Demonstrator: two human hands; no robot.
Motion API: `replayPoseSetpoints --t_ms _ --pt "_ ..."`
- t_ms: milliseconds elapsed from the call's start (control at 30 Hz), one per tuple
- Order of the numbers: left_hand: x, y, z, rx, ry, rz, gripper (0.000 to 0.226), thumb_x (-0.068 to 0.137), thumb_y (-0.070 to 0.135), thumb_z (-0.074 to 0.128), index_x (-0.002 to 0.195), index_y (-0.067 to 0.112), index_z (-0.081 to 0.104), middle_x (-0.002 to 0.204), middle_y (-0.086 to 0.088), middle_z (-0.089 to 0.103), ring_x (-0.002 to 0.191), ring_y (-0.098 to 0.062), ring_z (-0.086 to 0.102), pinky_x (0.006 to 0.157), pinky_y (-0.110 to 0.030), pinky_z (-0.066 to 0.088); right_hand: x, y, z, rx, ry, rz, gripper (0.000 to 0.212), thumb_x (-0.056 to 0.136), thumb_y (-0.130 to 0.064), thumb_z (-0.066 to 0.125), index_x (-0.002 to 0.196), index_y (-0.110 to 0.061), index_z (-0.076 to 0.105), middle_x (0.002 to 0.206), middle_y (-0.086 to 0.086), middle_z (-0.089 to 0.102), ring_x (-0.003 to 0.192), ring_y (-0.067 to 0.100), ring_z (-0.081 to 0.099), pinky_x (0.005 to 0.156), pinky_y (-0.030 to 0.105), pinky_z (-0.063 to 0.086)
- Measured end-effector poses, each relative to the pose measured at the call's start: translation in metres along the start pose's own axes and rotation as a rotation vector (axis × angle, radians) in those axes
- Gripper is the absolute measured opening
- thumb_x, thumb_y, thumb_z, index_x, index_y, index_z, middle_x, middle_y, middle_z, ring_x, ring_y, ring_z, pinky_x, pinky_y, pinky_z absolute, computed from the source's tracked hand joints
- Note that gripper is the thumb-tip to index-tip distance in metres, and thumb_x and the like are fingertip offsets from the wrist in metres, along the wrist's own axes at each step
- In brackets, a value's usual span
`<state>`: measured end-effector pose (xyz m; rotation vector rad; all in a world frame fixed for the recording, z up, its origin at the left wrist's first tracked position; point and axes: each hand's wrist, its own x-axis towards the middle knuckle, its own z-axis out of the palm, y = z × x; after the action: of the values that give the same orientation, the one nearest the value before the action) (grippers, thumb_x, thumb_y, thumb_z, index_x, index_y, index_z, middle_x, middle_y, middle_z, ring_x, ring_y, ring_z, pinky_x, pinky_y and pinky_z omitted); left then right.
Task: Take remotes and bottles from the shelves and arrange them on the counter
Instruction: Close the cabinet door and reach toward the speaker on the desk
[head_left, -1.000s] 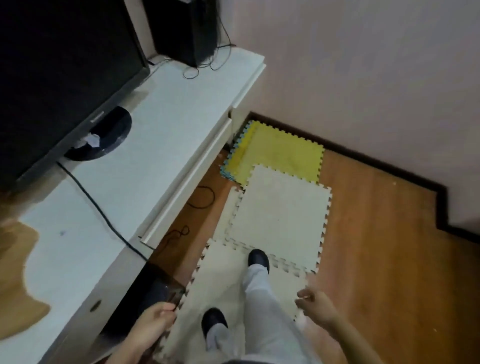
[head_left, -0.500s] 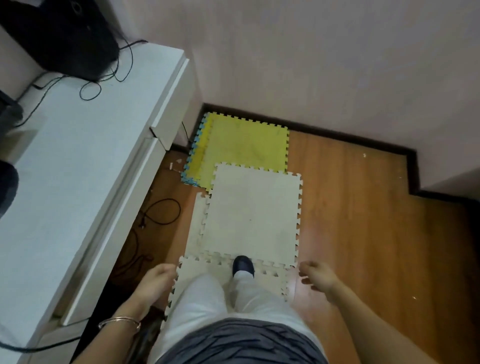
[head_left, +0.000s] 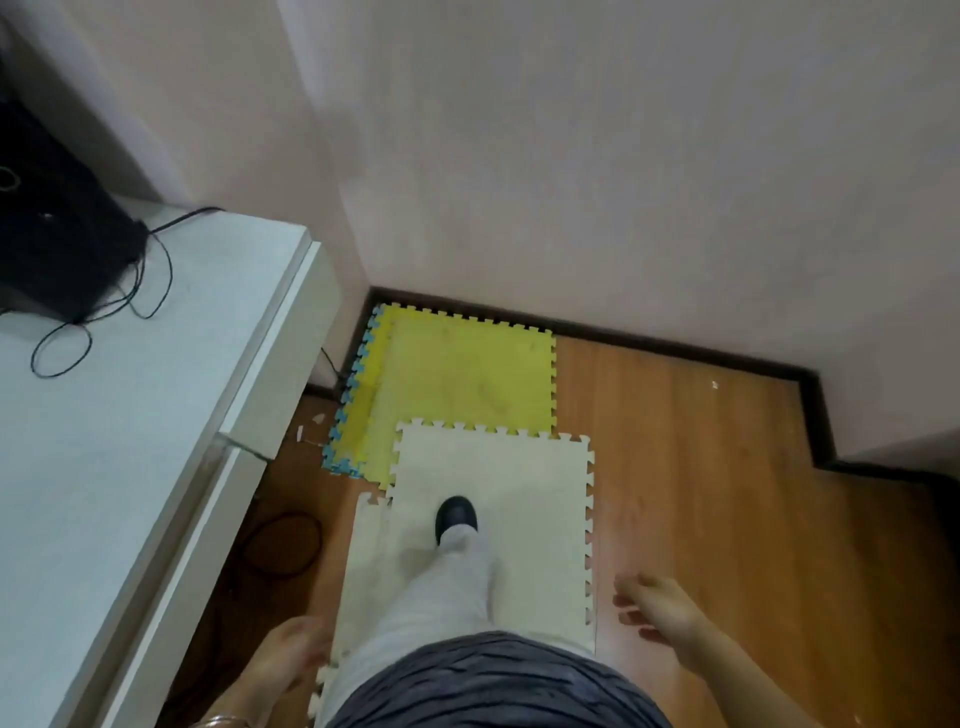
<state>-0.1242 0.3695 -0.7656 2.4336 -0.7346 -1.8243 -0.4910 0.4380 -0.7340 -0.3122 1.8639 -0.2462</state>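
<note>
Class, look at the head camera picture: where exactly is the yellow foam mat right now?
The yellow foam mat lies on the wooden floor in the wall corner, right of the white counter, partly under the white mat.

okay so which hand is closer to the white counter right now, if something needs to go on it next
Left, most likely. The left hand hangs empty beside the white counter, which runs along that side of the body. The right hand, also empty, is out over the wooden floor, across the leg from the counter.

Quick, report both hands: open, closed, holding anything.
Left hand: empty; blurred, so open or closed cannot be told.
Right hand: open, fingers spread, holding nothing.
</note>
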Motion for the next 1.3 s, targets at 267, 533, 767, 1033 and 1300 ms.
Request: replayPoseSetpoints --t_ms 267,533,767,1033,1300 --pt "0.044 0.194 0.018 0.001 -0.05 0.191 0.028 0.092 0.014 0.05 0.118 0.003 0.055 0.099 -0.01 0.059 0.086 -0.02 0.055 0.074 -0.031 0.042 0.071 -0.15 -0.058 -0.034 0.09 -0.106 0.019 0.097 -0.016 0.041 0.095 -0.007 0.057 0.083 0.007 0.055 0.069 0.017 0.049 0.073 0.039 0.044" --pt "0.076 0.313 0.029 -0.22 -0.006 0.278 0.023 0.095 0.018 0.047 0.117 0.012 0.054 0.112 -0.005 0.059 0.103 -0.023 0.057 0.059 -0.022 0.048 0.159 -0.278 -0.102 -0.056 -0.057 -0.068 0.017 0.097 -0.016 0.044 0.084 -0.01 0.052 0.072 0.005 0.05 0.06 0.015 0.045 0.054 0.022 0.027" --pt "0.078 0.326 0.067 -0.563 0.212 -0.074 0.019 0.095 0.027 0.048 0.097 0.012 0.058 0.114 -0.013 0.06 0.094 -0.028 0.056 0.085 -0.035 0.037 0.228 -0.435 -0.156 -0.35 -0.164 -0.172 0.012 0.093 -0.01 0.046 0.091 -0.003 0.055 0.08 0.011 0.055 0.066 0.02 0.048 0.055 0.024 0.032" --pt "0.045 0.341 0.114 -0.793 0.326 -0.18 0.025 0.094 0.022 0.047 0.112 0.009 0.058 0.112 -0.01 0.062 0.1 -0.027 0.057 0.089 -0.035 0.037 0.312 -0.574 -0.137 -0.618 -0.431 -0.497 0.018 0.087 -0.005 0.06 0.07 0.0 0.062 0.071 0.016 0.061 0.063 0.024 0.06 0.054 0.023 0.047" --pt "0.047 0.324 0.125 -1.051 0.35 -0.356 0.031 0.095 0.026 0.044 0.12 0.01 0.054 0.115 -0.008 0.059 0.103 -0.025 0.055 0.091 -0.033 0.035 0.273 -0.605 -0.054 -0.819 -0.378 -0.378 0.008 0.093 -0.012 0.05 0.09 -0.007 0.055 0.077 0.001 0.052 0.061 0.012 0.049 0.047 0.021 0.037"
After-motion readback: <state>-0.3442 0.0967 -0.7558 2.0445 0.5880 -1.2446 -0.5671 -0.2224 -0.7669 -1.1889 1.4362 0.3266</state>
